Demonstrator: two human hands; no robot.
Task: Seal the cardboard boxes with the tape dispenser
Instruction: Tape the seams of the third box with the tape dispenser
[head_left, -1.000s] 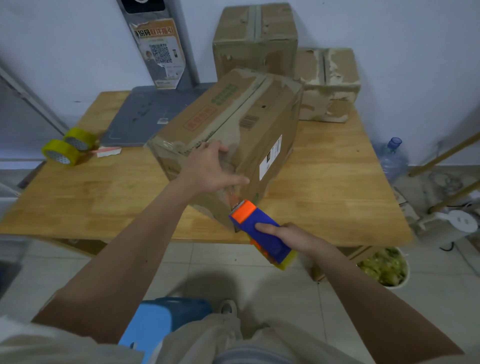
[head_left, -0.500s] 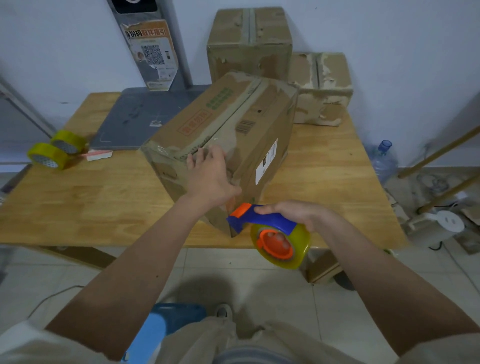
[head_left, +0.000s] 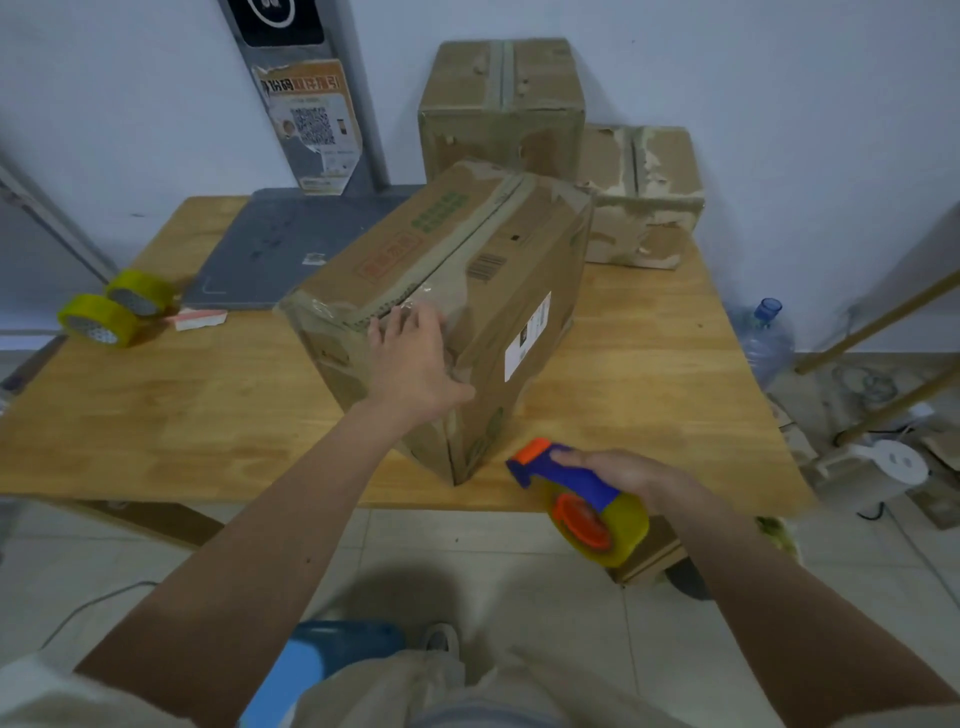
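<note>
**Cardboard box held flat as tape dispenser pulls clear**

Cardboard box (head_left: 447, 312) lies at an angle across the middle of a wooden table (head_left: 156, 415), its near corner at the table's front edge. At far left, two yellow tape rolls (head_left: 111, 309) rest beside a scrap of paper, with a grey mat (head_left: 275, 244) behind them. Two worn boxes (head_left: 561, 140) stand against the wall at the back. The left hand (head_left: 415, 358) presses straight, spread fingers on the box's taped near end. To the right, the right hand (head_left: 623, 475) grips the blue-and-orange tape dispenser (head_left: 582, 499), wrapped round its handle, just off the table's front edge. A water bottle (head_left: 766, 338) sits on the floor at far right. Half a second earlier the dispenser's nose touched the box's near corner; it is now apart from it, further right.
</note>
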